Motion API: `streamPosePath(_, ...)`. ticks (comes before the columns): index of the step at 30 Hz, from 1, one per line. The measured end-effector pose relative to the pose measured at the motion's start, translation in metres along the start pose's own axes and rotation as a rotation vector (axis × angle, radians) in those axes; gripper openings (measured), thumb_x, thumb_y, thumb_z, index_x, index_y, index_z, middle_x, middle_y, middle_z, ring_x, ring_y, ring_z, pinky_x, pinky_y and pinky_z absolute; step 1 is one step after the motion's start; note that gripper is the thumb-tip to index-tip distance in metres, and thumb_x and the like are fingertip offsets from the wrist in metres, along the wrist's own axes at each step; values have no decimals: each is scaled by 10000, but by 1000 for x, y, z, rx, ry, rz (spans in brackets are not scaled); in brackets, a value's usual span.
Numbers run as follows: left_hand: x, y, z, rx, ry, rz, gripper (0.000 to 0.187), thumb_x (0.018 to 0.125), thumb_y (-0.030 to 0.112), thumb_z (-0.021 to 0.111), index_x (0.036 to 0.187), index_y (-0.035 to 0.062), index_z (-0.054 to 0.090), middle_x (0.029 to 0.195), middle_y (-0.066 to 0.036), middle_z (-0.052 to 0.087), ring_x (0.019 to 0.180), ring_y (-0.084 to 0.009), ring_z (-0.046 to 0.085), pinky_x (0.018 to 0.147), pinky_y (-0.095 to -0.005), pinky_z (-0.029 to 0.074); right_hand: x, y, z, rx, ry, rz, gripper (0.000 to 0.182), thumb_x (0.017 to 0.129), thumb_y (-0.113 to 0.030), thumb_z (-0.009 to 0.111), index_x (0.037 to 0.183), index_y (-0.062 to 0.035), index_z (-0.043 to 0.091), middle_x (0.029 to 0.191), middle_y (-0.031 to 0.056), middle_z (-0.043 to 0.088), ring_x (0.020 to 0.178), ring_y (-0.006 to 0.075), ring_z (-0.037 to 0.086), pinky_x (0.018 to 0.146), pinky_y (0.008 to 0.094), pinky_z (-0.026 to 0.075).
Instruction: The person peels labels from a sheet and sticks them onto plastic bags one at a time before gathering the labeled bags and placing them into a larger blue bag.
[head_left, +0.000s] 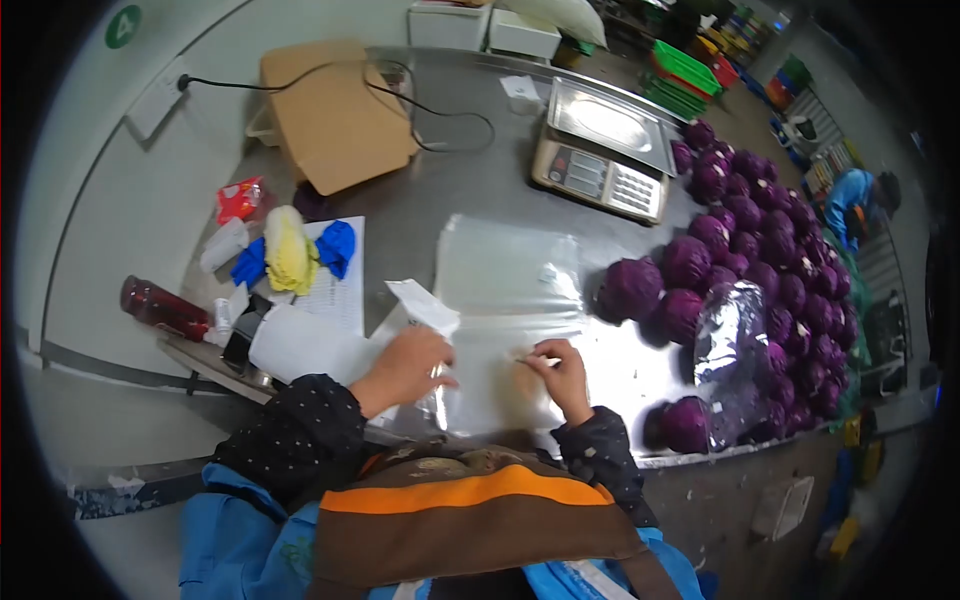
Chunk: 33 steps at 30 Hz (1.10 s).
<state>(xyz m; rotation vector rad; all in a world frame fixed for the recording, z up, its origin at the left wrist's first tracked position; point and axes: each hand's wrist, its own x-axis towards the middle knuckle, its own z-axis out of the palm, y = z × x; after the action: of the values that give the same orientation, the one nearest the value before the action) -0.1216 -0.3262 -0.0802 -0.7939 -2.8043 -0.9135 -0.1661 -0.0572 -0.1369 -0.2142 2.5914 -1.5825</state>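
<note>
A stack of clear plastic bags (508, 268) lies flat on the metal table in front of me. Over its lower left edge is my left hand (408, 366), thumb and fingers apart, with nothing visible between them. My right hand (564, 380) is above the bags, its thumb and fingertips pinched together; whatever they grip is too small to name. Beside my left hand, a white paper strip (424, 302) sticks up. A white paper roll (300, 345) lies left of that hand.
Purple cabbages (745, 240) are heaped at right, with a clear plastic sheet (728, 335) over some. A digital scale (605, 150) stands at the back. Leftward are a cardboard box (345, 120), napa cabbage (288, 250), blue gloves (337, 248) and a red bottle (165, 308). A person (855, 205) is far right.
</note>
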Motion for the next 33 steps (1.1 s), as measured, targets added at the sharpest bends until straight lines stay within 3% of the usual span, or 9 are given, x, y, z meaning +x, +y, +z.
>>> streamPosePath(4, 12, -5, 76, 43, -464, 176, 273, 636, 235, 748, 811, 77, 611, 810, -106, 592, 789, -308, 575, 681, -406, 447, -3, 34, -28, -507, 25, 6, 185, 698, -219, 730, 748, -46, 687, 835, 117, 601, 783, 236, 599, 701, 354, 467)
streamPosePath(8, 19, -24, 91, -98, -568, -20, 269, 627, 181, 758, 825, 48, 633, 791, -147, 628, 734, -312, 602, 665, -381, 475, -17, 25, -41, -149, 507, -16, 181, 715, -30, 687, 888, -16, 634, 841, 107, 584, 668, 212, 589, 576, 303, 466)
streamPosePath(10, 38, -36, 80, -388, -607, -34, 210, 675, 124, 742, 831, 17, 650, 765, -145, 656, 670, -258, 621, 652, -341, 488, -43, 4, -50, -216, 411, -72, 247, 708, 0, 658, 947, -24, 602, 901, 101, 594, 623, 190, 588, 604, 304, 479)
streamPosePath(13, 74, -70, 42, -518, 104, -534, 198, 786, 152, 691, 908, 8, 633, 810, -73, 665, 730, -142, 603, 685, -298, 474, -69, -20, -29, -209, -49, -385, 422, 684, -43, 685, 1088, -60, 564, 1054, 97, 584, 861, 233, 588, 734, 341, 481)
streamPosePath(15, 88, -94, -7, -459, 390, -381, 270, 790, 166, 685, 975, -12, 601, 887, -116, 650, 812, -208, 604, 743, -296, 469, -66, -29, -6, -385, -212, -556, 615, 658, -132, 727, 1225, -95, 492, 1229, 113, 503, 1109, 287, 487, 897, 403, 414)
streamPosePath(17, 62, -107, -31, -13, 297, -274, 439, 782, 188, 686, 1142, -3, 521, 1078, -160, 586, 961, -325, 569, 843, -361, 453, -58, -23, 19, -466, -279, -541, 758, 655, -239, 748, 1322, -122, 407, 1360, 122, 392, 1245, 326, 376, 993, 446, 334)
streamPosePath(20, -5, -135, -45, 390, -572, -429, 748, 528, 498, 800, 1116, 83, 594, 1066, -152, 594, 1034, -315, 549, 884, -392, 425, -43, 16, 42, -486, -190, -539, 802, 693, -329, 727, 1375, -148, 348, 1405, 114, 343, 1254, 343, 359, 1027, 444, 304)
streamPosePath(30, -53, -136, -77, 146, -521, -465, 334, 598, 321, 809, 769, 60, 689, 720, -101, 658, 702, -250, 631, 691, -374, 467, 16, -52, 39, -527, -454, -191, 678, 805, -256, 638, 1384, -105, 318, 1393, 149, 360, 989, 318, 585, 838, 397, 487)
streamPosePath(33, -8, -65, -155, 70, -154, -665, 211, 661, 168, 771, 733, 9, 653, 646, -138, 613, 577, -239, 589, 574, -351, 457, -7, -85, 27, 255, -572, -158, 479, 870, -304, 594, 1254, -32, 505, 1181, 152, 569, 876, 203, 608, 801, 314, 493)
